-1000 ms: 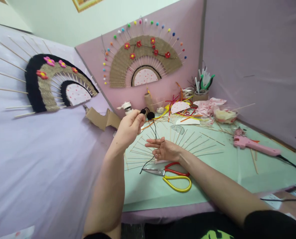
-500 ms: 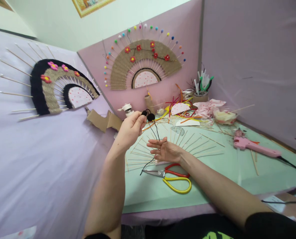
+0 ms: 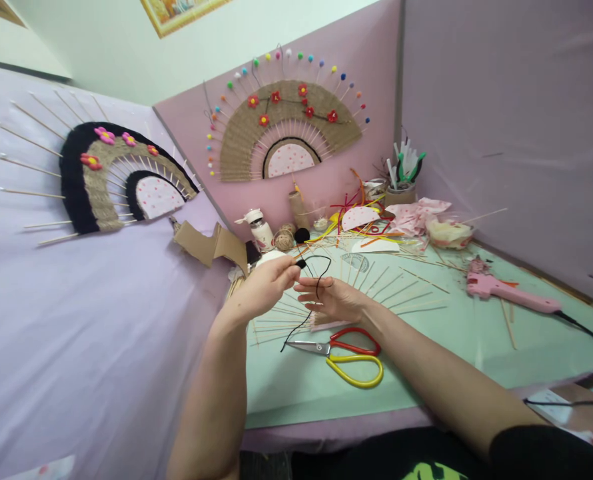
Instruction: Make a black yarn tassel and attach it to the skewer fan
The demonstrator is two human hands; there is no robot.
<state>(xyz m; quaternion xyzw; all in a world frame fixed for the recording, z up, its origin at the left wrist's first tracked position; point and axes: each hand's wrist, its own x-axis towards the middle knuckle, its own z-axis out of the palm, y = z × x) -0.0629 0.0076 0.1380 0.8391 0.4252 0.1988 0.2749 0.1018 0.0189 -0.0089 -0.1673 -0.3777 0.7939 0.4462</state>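
Observation:
My left hand (image 3: 271, 283) is closed on a small black yarn bundle (image 3: 301, 264), thumb and fingers pinched together. A loop of black yarn (image 3: 326, 257) runs from it to my right hand (image 3: 329, 297), whose fingers are spread loosely with the yarn lying over the index finger. The loose yarn tail hangs down to the tip of the scissors (image 3: 346, 353), which have one red and one yellow handle. Beneath my hands a fan frame of thin sticks (image 3: 411, 300) lies on the green mat. A black yarn ball (image 3: 302, 235) rests behind my hands.
The pink glue gun (image 3: 511, 290) with its cord lies at the right. Behind stand a white bottle (image 3: 260, 230), a twine ball (image 3: 284, 237) and a pot of tools (image 3: 401, 194). Folded cardboard (image 3: 196, 245) is at the left. Two decorated fans (image 3: 291, 100) hang on the partitions.
My left hand has moved down and closer to my right hand, which stays nearly in place. The yarn between them has slackened into a wide loop.

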